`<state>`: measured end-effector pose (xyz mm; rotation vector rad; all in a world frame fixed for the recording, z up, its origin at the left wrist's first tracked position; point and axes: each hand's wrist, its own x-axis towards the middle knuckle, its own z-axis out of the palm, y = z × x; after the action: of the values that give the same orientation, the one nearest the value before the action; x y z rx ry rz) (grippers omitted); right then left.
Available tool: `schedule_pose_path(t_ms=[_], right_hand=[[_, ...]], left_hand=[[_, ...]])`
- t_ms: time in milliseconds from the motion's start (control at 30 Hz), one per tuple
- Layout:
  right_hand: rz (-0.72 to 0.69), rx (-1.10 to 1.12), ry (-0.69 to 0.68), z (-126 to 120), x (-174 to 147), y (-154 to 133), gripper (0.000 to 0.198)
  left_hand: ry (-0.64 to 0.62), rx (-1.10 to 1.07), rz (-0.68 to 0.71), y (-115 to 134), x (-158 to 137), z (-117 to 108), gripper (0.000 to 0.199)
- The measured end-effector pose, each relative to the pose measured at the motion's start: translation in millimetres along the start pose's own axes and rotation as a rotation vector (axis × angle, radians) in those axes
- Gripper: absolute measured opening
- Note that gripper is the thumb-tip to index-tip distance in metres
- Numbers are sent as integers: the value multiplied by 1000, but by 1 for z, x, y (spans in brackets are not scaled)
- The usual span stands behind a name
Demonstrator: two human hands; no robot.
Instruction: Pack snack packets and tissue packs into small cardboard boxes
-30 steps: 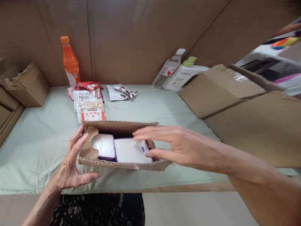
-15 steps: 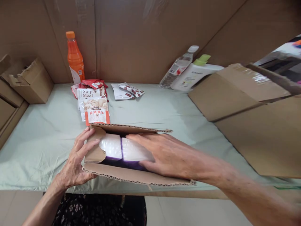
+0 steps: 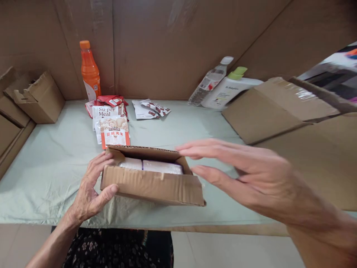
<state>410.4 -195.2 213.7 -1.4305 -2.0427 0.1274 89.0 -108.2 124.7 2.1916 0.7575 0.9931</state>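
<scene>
A cardboard box (image 3: 152,186) with an open top sits near the table's front edge. Inside it lie white packs (image 3: 163,167) edged in purple, side by side; their lower parts are hidden by the near cardboard panel. My left hand (image 3: 93,191) grips the box's left end, thumb on the near panel and fingers round the far side. Beside the box's right end is my right hand (image 3: 237,169), its fingers stretched out and apart from the thumb, holding nothing. Its fingertips are close to the far right corner; whether they touch the cardboard I cannot tell.
Snack packets (image 3: 114,128) lie behind the box, below an orange bottle (image 3: 90,74). White sachets (image 3: 150,108) are at the back middle. A clear bottle (image 3: 209,83) and a white pump bottle (image 3: 227,91) lean at right near large cartons (image 3: 279,108). A small carton (image 3: 41,98) stands left.
My right hand has come out of the box and moved up and right. The near panel now stands higher in view, covering more of the packs. My left hand stays on the left end.
</scene>
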Motion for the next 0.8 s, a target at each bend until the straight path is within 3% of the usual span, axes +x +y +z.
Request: schedule_pose_path(t_ms=[100, 233, 333, 500, 667, 800], right_hand=[[7, -102, 105, 0, -3, -3, 35], [-39, -125, -78, 20, -12, 5, 48], [-108, -107, -162, 33, -27, 10, 46], [-140, -119, -141, 41, -50, 17, 60], [-152, -135, -193, 47, -46, 32, 73], [-159, 5, -249, 55, -31, 46, 81]], left_hand=[[73, -99, -107, 2, -4, 8, 64], [123, -87, -118, 3, -6, 15, 74], [51, -26, -100, 5, -5, 12, 66], [-72, 25, -65, 5, 0, 0, 42], [-92, 95, -24, -6, -4, -13, 44], [-90, 215, -8, -25, -13, -21, 53]])
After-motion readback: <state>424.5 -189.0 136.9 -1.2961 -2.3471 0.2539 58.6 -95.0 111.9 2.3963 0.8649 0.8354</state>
